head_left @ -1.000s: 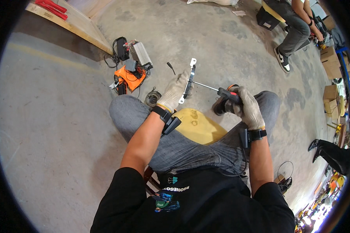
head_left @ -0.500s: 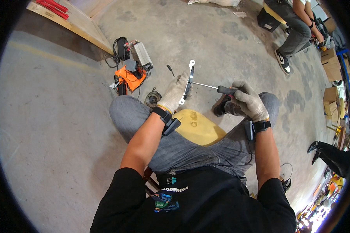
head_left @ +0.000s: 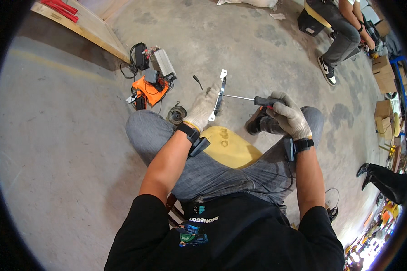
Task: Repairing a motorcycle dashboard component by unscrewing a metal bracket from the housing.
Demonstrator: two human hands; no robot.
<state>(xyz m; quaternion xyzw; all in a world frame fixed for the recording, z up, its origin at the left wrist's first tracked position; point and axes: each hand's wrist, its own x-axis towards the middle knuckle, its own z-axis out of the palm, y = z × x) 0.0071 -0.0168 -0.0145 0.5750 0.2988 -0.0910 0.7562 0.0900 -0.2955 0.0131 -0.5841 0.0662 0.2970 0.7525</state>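
My left hand (head_left: 203,109), in a pale knitted glove, is closed on a narrow black part with white metal tabs at both ends (head_left: 224,74). It holds the part edge-on above the yellow seat. In my gloved right hand (head_left: 288,113) is a screwdriver (head_left: 262,102) with a dark handle and a long thin shaft. The shaft points left, and its tip meets the middle of the black part. Exactly what the tip rests on is too small to make out. A small black screwdriver-like tool (head_left: 197,81) lies on the floor beyond my left hand.
Left of my hands lie a round metal part (head_left: 177,113), an orange cloth (head_left: 150,92) with cables, and a silver box (head_left: 164,64). A wooden board (head_left: 86,31) bears red tools. A seated person (head_left: 343,43) is at the far right, near cardboard boxes (head_left: 383,77).
Both hands stay almost in place, the screwdriver tip still against the black part. My right hand's fingers have shifted slightly around the handle. The whole view has moved a little.
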